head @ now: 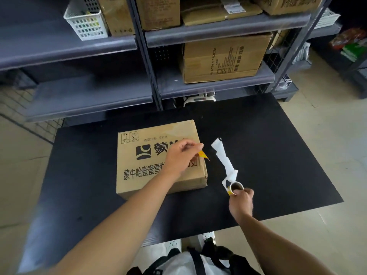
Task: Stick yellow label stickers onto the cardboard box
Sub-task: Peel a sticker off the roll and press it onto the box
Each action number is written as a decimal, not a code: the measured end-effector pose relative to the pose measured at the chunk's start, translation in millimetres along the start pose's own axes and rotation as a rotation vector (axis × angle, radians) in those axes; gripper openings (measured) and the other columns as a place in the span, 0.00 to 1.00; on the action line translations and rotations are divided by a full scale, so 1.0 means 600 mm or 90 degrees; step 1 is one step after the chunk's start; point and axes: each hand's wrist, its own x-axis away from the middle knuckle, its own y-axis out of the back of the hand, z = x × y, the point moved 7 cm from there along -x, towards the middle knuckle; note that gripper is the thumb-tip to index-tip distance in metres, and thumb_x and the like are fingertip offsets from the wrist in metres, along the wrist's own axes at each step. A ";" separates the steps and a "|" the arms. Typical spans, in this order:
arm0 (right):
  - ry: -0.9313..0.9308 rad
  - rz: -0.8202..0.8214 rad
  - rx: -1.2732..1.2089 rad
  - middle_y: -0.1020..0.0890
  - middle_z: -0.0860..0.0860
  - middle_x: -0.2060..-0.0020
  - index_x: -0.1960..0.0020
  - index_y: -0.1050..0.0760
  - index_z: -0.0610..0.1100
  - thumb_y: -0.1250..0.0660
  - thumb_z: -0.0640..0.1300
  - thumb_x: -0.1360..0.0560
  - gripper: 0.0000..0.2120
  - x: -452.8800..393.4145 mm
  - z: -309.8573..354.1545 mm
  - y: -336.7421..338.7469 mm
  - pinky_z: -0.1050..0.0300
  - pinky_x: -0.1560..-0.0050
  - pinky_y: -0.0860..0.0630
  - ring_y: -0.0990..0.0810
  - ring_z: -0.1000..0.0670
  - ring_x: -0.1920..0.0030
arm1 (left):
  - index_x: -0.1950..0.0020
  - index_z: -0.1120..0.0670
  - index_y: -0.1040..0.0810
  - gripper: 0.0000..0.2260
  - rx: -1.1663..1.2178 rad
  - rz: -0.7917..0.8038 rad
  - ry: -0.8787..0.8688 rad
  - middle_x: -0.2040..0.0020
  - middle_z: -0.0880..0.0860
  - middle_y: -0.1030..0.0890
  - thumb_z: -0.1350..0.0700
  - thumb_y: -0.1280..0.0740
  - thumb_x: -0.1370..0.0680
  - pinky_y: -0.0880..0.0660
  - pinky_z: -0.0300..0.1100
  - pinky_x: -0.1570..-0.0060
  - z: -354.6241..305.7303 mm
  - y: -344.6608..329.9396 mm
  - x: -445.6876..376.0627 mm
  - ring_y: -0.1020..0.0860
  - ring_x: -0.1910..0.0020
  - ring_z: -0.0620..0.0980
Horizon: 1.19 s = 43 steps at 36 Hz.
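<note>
A flat cardboard box (143, 171) with black printed characters lies on the black table (268, 155). My left hand (181, 155) hovers over the box's right side, its fingers pinched on a yellow label sticker (203, 155) that hangs past the box's right edge. To the right of the box, my right hand (241, 201) grips the sticker roll (235, 187), whose brown core faces up. A long strip of white backing paper (223, 157) trails from the roll toward the back of the table.
Dark metal shelves stand behind the table, holding cardboard boxes (224, 58) and a white plastic basket (87, 22). A white device (198, 98) sits under the lowest shelf at the table's far edge. Beige floor surrounds the table.
</note>
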 end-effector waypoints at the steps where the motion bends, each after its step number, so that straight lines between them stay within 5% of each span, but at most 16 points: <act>1: 0.013 0.006 0.036 0.31 0.49 0.39 0.38 0.26 0.35 0.41 0.35 0.19 0.12 0.001 0.000 -0.004 0.53 0.61 0.31 0.27 0.51 0.63 | 0.53 0.55 0.17 0.03 0.004 0.002 0.005 0.60 0.47 0.18 0.57 0.25 0.23 0.22 0.32 0.60 0.002 0.005 0.002 0.18 0.62 0.39; 5: 0.062 0.022 0.086 0.35 0.45 0.31 0.49 0.21 0.38 0.33 0.39 0.22 0.05 0.005 0.005 -0.011 0.53 0.44 0.28 0.22 0.43 0.52 | 0.50 0.51 0.24 0.11 -0.014 0.004 0.035 0.55 0.50 0.24 0.66 0.28 0.25 0.21 0.37 0.62 0.008 0.022 0.008 0.22 0.60 0.41; 9: 0.117 -0.076 0.145 0.30 0.44 0.34 0.44 0.19 0.43 0.31 0.50 0.23 0.13 0.012 0.034 0.012 0.45 0.27 0.38 0.30 0.40 0.35 | 0.43 0.44 0.26 0.19 -0.004 0.037 0.049 0.50 0.56 0.21 0.65 0.28 0.25 0.20 0.42 0.56 0.009 0.038 0.006 0.20 0.52 0.52; 13: 0.180 -0.139 0.125 0.25 0.43 0.38 0.46 0.19 0.43 0.34 0.46 0.21 0.09 0.019 0.108 0.031 0.44 0.31 0.39 0.31 0.40 0.35 | 0.36 0.41 0.27 0.25 -0.008 0.084 0.058 0.50 0.55 0.19 0.65 0.27 0.25 0.19 0.52 0.46 0.001 0.051 0.001 0.18 0.50 0.54; 16: 0.243 -0.106 -0.020 0.18 0.47 0.51 0.50 0.18 0.42 0.36 0.41 0.20 0.08 0.037 0.197 0.038 0.47 0.44 0.28 0.23 0.41 0.43 | 0.27 0.38 0.34 0.34 -0.037 0.108 0.054 0.46 0.56 0.18 0.64 0.26 0.25 0.19 0.54 0.42 -0.009 0.060 -0.004 0.17 0.46 0.55; 19: 0.293 0.076 -0.178 0.16 0.51 0.58 0.54 0.17 0.45 0.33 0.40 0.20 0.07 0.062 0.296 0.025 0.55 0.55 0.25 0.18 0.48 0.51 | 0.23 0.38 0.39 0.38 -0.028 0.126 0.043 0.47 0.55 0.16 0.65 0.26 0.24 0.17 0.47 0.50 -0.022 0.067 -0.007 0.15 0.51 0.51; 22: 0.324 0.329 -0.155 0.13 0.49 0.51 0.46 0.14 0.45 0.30 0.43 0.20 0.07 0.095 0.369 -0.010 0.54 0.47 0.23 0.17 0.47 0.46 | 0.24 0.39 0.38 0.38 -0.009 0.125 0.030 0.50 0.55 0.14 0.65 0.25 0.25 0.16 0.51 0.49 -0.032 0.075 -0.012 0.14 0.54 0.51; 25: 0.342 0.438 -0.069 0.12 0.46 0.46 0.43 0.14 0.41 0.28 0.45 0.21 0.11 0.117 0.401 -0.029 0.49 0.38 0.25 0.16 0.48 0.42 | 0.23 0.42 0.37 0.38 -0.003 0.102 0.029 0.49 0.55 0.13 0.65 0.24 0.26 0.18 0.55 0.42 -0.035 0.086 -0.021 0.14 0.50 0.54; 30: 0.355 0.405 -0.074 0.14 0.47 0.53 0.47 0.14 0.38 0.26 0.40 0.23 0.08 0.120 0.412 -0.039 0.59 0.51 0.22 0.17 0.51 0.51 | 0.25 0.42 0.34 0.36 0.010 0.064 0.037 0.48 0.53 0.14 0.64 0.23 0.26 0.17 0.52 0.44 -0.033 0.100 -0.033 0.14 0.49 0.52; 33: 0.348 0.376 -0.110 0.14 0.48 0.56 0.51 0.14 0.40 0.27 0.39 0.23 0.04 0.118 0.411 -0.043 0.56 0.50 0.20 0.16 0.50 0.52 | 0.27 0.44 0.31 0.31 0.027 0.043 0.041 0.45 0.53 0.14 0.62 0.23 0.26 0.17 0.46 0.52 -0.030 0.103 -0.038 0.15 0.49 0.52; 38: 0.293 0.363 -0.188 0.14 0.48 0.57 0.53 0.14 0.43 0.27 0.39 0.23 0.02 0.104 0.412 -0.047 0.57 0.52 0.21 0.17 0.51 0.55 | 0.34 0.52 0.24 0.22 0.095 -0.060 0.086 0.47 0.57 0.15 0.63 0.24 0.26 0.17 0.52 0.45 -0.002 0.123 -0.045 0.16 0.53 0.53; 43: 0.266 0.355 -0.180 0.14 0.48 0.56 0.50 0.14 0.43 0.26 0.40 0.23 0.03 0.090 0.419 -0.058 0.51 0.46 0.22 0.18 0.51 0.55 | 0.43 0.53 0.21 0.14 0.142 -0.101 0.122 0.53 0.59 0.14 0.62 0.24 0.25 0.20 0.49 0.49 0.017 0.127 -0.053 0.20 0.61 0.51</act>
